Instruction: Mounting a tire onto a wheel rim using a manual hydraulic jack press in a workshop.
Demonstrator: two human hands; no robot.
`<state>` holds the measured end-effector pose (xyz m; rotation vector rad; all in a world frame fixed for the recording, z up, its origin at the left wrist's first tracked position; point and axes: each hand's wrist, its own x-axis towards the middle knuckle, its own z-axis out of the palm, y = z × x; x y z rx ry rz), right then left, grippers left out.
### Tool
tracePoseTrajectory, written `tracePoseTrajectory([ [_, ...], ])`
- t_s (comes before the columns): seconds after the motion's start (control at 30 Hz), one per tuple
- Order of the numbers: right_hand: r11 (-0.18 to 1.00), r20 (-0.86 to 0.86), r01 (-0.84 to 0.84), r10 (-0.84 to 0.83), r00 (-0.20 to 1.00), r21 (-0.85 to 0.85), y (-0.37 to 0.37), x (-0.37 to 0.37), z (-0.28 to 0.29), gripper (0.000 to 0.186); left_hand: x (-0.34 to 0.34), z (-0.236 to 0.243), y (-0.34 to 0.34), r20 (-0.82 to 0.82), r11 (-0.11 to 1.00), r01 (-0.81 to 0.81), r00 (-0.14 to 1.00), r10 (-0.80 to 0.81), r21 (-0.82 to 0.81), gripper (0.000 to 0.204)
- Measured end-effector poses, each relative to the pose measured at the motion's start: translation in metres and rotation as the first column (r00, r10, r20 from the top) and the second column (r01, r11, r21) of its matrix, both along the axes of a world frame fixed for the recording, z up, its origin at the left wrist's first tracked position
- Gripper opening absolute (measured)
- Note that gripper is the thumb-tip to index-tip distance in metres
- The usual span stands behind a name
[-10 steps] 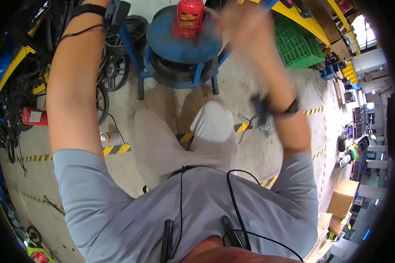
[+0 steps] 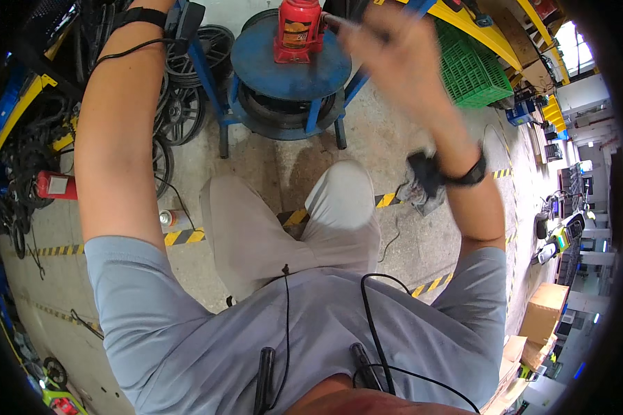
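Observation:
A red bottle jack [image 2: 297,34] stands upright on the round blue top of a metal stand [image 2: 256,69]. From the jack's right side a thin metal jack handle [image 2: 341,23] runs into my right hand [image 2: 398,62], whose fingers are closed round it. Motion blurs this hand slightly. On the far left, my left forearm [image 2: 118,124] reaches up past the top edge, so the left hand itself is out of sight.
Spoked wheels [image 2: 183,114] lie left of the stand. To the right are a green plastic crate [image 2: 474,69] and a grey rag [image 2: 422,194] on the floor. A red cylinder [image 2: 55,185] and a small can [image 2: 167,217] are at left. Striped tape [image 2: 187,236] crosses the floor.
My right hand has shifted slightly down and looks less blurred; the jack handle now shows more clearly. The jack remains on the stand, and the left arm has barely moved.

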<state>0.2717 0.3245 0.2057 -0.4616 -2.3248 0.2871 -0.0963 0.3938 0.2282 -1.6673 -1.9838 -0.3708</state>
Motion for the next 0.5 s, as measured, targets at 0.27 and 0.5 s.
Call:
tracePoseTrajectory([
  [0.27,0.978,0.266,-0.201,0.179,0.947,0.059,-0.064,0.021,-0.184,0.017,0.016,0.002,0.015,0.027,0.998,0.056,0.998,-0.056,0.000,0.071],
  [0.5,0.982,-0.128,0.181,-0.186,0.974,-0.049,0.025,0.009,0.018,0.025,0.010,0.003,0.009,0.013,1.000,0.003,1.000,-0.003,-0.002,0.070],
])
